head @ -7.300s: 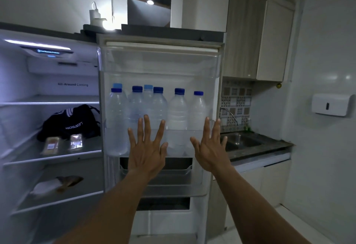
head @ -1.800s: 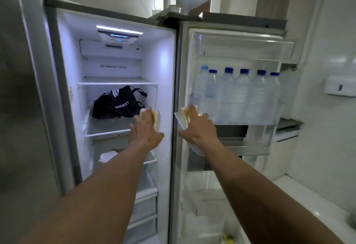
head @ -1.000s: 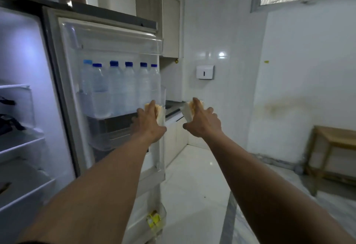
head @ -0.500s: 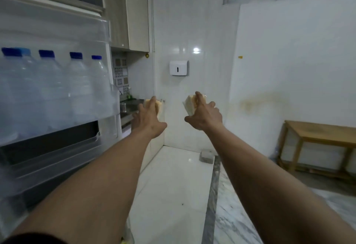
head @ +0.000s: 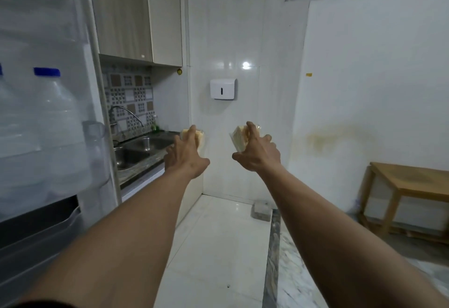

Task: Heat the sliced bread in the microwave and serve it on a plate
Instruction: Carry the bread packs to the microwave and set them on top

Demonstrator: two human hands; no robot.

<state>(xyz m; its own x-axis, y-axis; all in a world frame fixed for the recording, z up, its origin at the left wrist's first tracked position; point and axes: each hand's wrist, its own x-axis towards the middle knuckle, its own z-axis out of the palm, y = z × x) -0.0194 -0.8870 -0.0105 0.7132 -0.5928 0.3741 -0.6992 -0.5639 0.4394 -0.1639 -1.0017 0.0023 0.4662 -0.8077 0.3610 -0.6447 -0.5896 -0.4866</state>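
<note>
Both my arms reach forward at chest height, each hand holding a pack of sliced bread. My left hand (head: pixel 185 155) grips a pale yellow pack in clear wrap (head: pixel 199 137), mostly hidden behind the fingers. My right hand (head: pixel 257 153) grips a second wrapped bread pack (head: pixel 238 137), its white side turned to the left. The two hands are about a hand's width apart. No microwave or plate is in view.
The open fridge door (head: pixel 48 118) with water bottles fills the left edge. Behind it run a dark counter with a steel sink (head: pixel 139 149) and tap. A white wall dispenser (head: pixel 223 88) hangs ahead. A wooden bench (head: pixel 410 187) stands at the right, a small block (head: pixel 262 211) on the floor.
I took a bread pack in each hand from the fridge shelf and turned right, away from the fridge. The sink and far wall are now nearer and more central.
</note>
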